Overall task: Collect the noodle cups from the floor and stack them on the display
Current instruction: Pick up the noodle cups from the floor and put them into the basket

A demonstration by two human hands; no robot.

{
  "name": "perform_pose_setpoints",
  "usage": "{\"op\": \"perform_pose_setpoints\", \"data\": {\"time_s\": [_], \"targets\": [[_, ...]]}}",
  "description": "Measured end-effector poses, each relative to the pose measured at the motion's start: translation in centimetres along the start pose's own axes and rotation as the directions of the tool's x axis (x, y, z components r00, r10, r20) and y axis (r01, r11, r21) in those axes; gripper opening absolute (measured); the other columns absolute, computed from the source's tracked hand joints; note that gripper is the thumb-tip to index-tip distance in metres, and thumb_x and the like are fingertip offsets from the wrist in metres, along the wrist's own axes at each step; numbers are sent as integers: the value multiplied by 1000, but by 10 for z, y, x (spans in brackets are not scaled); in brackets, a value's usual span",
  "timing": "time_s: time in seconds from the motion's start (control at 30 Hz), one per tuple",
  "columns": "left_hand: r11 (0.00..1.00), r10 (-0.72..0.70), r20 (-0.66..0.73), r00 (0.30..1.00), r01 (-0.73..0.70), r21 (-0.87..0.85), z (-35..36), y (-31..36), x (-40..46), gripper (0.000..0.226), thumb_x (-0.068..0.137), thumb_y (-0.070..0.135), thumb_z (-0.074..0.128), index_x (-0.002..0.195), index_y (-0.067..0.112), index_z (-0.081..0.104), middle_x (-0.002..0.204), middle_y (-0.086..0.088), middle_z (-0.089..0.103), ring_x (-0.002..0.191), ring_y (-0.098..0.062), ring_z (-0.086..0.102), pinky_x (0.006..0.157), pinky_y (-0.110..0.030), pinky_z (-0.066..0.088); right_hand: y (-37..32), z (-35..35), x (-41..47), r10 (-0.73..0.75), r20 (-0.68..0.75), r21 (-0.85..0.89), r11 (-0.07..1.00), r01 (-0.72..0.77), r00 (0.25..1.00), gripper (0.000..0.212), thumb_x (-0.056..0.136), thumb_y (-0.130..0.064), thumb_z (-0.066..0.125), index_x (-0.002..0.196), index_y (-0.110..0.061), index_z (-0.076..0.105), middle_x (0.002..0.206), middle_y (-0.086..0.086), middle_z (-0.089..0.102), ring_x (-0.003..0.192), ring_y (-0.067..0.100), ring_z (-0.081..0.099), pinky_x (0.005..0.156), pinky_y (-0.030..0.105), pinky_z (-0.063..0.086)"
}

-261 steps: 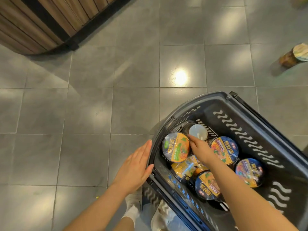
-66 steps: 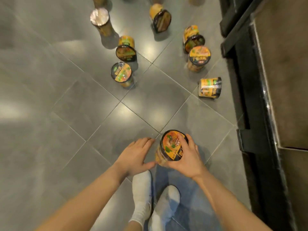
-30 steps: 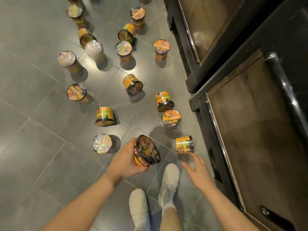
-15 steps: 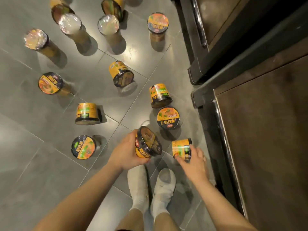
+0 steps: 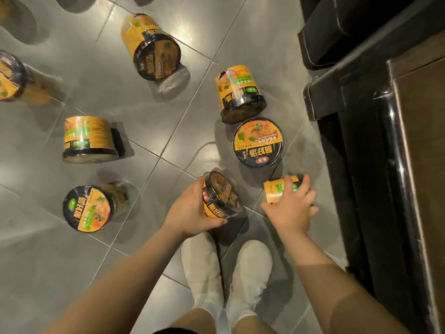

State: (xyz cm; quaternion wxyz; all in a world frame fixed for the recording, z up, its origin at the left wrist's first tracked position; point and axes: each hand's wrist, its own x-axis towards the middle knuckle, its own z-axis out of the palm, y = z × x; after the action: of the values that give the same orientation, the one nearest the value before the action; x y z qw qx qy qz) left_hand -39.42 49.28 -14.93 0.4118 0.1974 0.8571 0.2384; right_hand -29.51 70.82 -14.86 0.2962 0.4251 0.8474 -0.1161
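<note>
The left hand [image 5: 190, 210] has its fingers curled around the side wall of a noodle cup [image 5: 222, 198], thumb under the lower edge, holding it tilted clear of the floor with its dark lid facing up and toward 1 o'clock. The right hand [image 5: 292, 208] curls its fingers over a second noodle cup [image 5: 279, 190] that lies on its side on the grey tiled floor [image 5: 149, 131], just beside the black base of the display [image 5: 375, 165]; the fingertips wrap the far side and the thumb lies at the near side, so the grip is closed on the cup. Both cups are sealed in shiny wrap, so their contents cannot be seen.

At 12 o'clock from the right hand an upright cup [image 5: 258, 142] stands with its orange and black lid showing. Just beyond it, touching or nearly so, an upside-down cup [image 5: 239, 92] rests lid down. Farther out at 11 o'clock a tipped cup [image 5: 151, 45] lies on its side with the lid toward the camera. At 9 o'clock from the left hand stands another upright cup [image 5: 88, 208], and above it at 10 o'clock an inverted cup [image 5: 90, 139] rests on its lid. A blurred cup [image 5: 14, 78] shows at the left edge. Two white-socked feet [image 5: 226, 273] stand just below the hands.
</note>
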Motion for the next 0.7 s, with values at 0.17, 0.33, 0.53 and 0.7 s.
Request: {"op": "perform_pose_setpoints", "data": {"time_s": [0.17,0.33,0.53,0.7], "targets": [[999,-46,-32,998,46,7,-32,20,-6,112,56,74,74,145,28,25,134,4,50,119,-16,50,98,-39,50,-2,-39,-2,-86,67,39,996,83,994,88,73,-55,71,145,-28,29,155,10,8,131,34,27,101,47,38],[999,-44,-77,996,44,4,-106,76,-51,114,53,74,73,145,25,27,133,1,52,118,-19,53,97,-39,49,-10,-131,-51,-260,70,153,957,247,963,94,71,-52,73,147,-24,24,156,14,3,134,35,21,108,48,31],[996,-69,-219,973,56,-65,-251,189,-147,102,50,63,81,134,22,41,126,0,56,117,-22,55,95,-39,48,-20,-310,-145,-430,100,205,891,405,897,99,60,-49,81,143,-28,33,130,6,29,128,27,30,106,38,33],[982,-152,-351,924,103,-156,-350,271,-231,85,56,65,83,119,23,44,118,1,61,112,-22,58,89,-38,48,-27,-438,-229,-567,-57,113,814,570,822,91,62,-57,74,141,-36,33,133,2,35,123,27,39,100,39,40]]}}
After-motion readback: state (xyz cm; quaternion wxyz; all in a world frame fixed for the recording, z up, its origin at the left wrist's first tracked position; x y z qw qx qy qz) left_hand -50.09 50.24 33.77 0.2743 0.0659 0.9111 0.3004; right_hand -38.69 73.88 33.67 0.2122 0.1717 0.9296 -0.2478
